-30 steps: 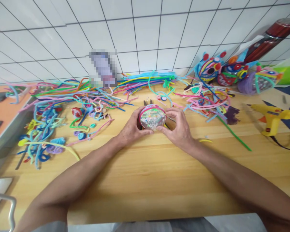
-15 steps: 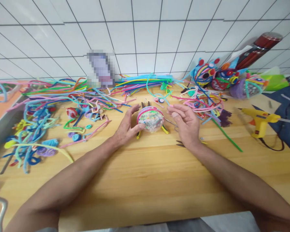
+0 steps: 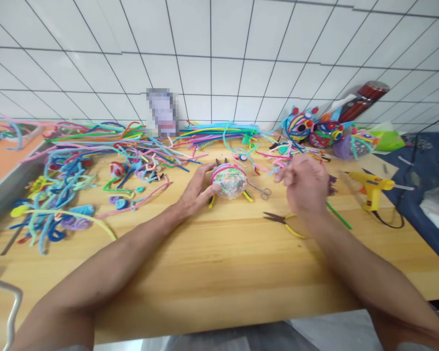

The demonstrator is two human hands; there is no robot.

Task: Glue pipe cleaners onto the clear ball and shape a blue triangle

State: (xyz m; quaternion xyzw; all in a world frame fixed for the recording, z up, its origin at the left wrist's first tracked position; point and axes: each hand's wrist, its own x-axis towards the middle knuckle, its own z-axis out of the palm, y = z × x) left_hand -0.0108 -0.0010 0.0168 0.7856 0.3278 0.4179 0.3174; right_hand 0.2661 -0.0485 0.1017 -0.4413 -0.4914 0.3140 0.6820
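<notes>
A clear plastic ball, filled with bright scraps and ringed by pink and lilac pipe cleaners, rests on yellow-handled pliers. My left hand grips its left side, the thumb on the front and the fingers round behind. To the right of the ball, my right hand is held over the table, blurred by motion with the fingers curled; whether anything is in it I cannot make out. Small scissors lie just right of the ball. Yellow-handled scissors lie partly beneath my right wrist.
Pipe cleaners lie along the wall, with a tangled pile at left. Decorated balls stand at back right near a red flask. A yellow glue gun with a cord lies at right. A phone leans on the wall.
My right hand has moved right, away from the ball, uncovering both pairs of scissors. My left hand stays on the ball. The view has shifted slightly.
</notes>
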